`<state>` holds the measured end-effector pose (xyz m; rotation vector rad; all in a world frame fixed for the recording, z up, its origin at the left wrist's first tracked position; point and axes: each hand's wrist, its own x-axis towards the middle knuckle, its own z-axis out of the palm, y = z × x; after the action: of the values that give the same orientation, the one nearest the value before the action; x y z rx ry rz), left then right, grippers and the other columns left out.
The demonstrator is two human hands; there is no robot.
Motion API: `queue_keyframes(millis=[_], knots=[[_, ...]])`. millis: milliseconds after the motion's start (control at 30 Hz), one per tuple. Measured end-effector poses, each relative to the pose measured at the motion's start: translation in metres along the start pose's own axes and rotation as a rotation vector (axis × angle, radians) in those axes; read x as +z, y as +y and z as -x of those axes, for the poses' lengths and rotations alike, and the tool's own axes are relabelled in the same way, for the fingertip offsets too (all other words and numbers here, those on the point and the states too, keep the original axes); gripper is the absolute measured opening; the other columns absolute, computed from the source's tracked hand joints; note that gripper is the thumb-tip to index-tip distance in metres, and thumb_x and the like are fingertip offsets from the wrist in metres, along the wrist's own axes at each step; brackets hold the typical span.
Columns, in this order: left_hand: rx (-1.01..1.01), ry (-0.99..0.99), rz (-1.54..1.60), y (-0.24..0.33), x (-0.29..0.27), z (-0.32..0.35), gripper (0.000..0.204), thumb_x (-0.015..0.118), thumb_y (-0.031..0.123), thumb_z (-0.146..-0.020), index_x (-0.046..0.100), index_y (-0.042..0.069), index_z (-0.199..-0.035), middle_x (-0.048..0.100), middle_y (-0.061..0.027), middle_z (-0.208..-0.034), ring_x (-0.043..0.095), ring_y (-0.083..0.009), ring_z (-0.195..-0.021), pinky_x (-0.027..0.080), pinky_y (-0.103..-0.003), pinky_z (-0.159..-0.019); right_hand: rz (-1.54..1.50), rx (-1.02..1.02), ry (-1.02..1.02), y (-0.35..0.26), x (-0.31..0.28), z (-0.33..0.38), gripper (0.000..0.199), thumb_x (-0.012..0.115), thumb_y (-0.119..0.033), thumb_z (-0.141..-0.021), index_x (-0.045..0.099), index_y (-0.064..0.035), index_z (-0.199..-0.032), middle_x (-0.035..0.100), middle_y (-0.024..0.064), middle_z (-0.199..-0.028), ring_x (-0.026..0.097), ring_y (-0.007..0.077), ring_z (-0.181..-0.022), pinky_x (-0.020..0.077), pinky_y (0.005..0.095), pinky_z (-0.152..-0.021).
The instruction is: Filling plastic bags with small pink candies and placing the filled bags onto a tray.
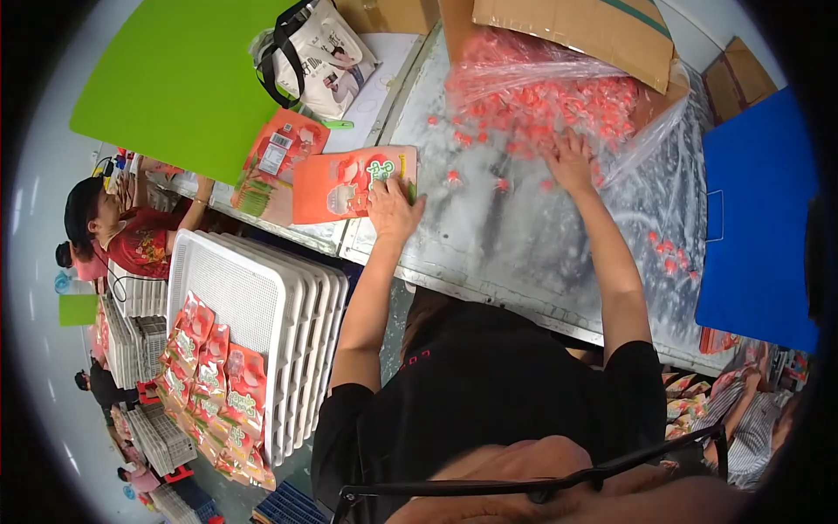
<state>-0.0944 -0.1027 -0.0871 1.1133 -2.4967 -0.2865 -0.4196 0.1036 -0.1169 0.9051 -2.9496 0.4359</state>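
My left hand [394,214] rests on the right end of a flat red pouch [327,188], its fingers on the printed face and its thumb apart. A second pouch [284,153], back side up, lies partly under the first. Over on the right, my right hand [572,163] reaches to the near edge of a heap of small red wrapped pieces [559,96], fingers spread among them. The heap spills out of a clear plastic liner [650,140] in a tipped cardboard box [580,35]. Several loose pieces [668,251] lie on the metal table [489,244].
Left of me stands a stack of white trays [279,349], the top one holding filled red pouches [214,384]. A green panel [175,79] and a white tote bag [319,65] are at the back left. A blue panel [759,218] borders the right. A co-worker [140,231] works at left.
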Motion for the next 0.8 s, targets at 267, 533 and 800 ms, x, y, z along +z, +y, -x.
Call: queue_keyframes(millis=[267,533,800], knots=[[0.091,0.076,0.057,-0.032,0.021,-0.001,0.021,0.063,0.020,-0.084,0.064,0.002,-0.097,0.061,-0.0182,-0.091,0.062,-0.0384,-0.085,0.051,-0.048,-0.075,-0.227,-0.210,0.227,-0.005,0.016,0.083,0.056,0.056,-0.046,-0.094,0.046,-0.0290,-0.146,0.026,0.0067,-0.160,0.019,0.0398,-0.147,0.0082,0.0736,-0.109],[0.065,-0.047,-0.100,-0.004,0.010,0.006,0.039,0.066,0.027,-0.081,0.056,0.006,-0.113,0.058,-0.0150,-0.111,0.060,-0.0357,-0.099,0.053,-0.049,-0.079,-0.325,-0.509,0.053,-0.074,-0.013,0.183,0.062,0.069,-0.041,-0.084,0.052,-0.0247,-0.141,0.028,0.0117,-0.158,0.021,0.0407,-0.146,0.0084,0.0708,-0.112],[0.027,-0.010,0.048,-0.019,0.028,0.000,0.017,0.064,0.019,-0.082,0.065,0.005,-0.091,0.067,-0.0129,-0.093,0.067,-0.0333,-0.085,0.055,-0.044,-0.074,-0.158,-0.666,0.009,-0.141,0.012,0.122,0.074,0.071,-0.053,-0.078,0.048,-0.0286,-0.144,0.019,0.0092,-0.162,0.014,0.0429,-0.147,0.0110,0.0734,-0.111]])
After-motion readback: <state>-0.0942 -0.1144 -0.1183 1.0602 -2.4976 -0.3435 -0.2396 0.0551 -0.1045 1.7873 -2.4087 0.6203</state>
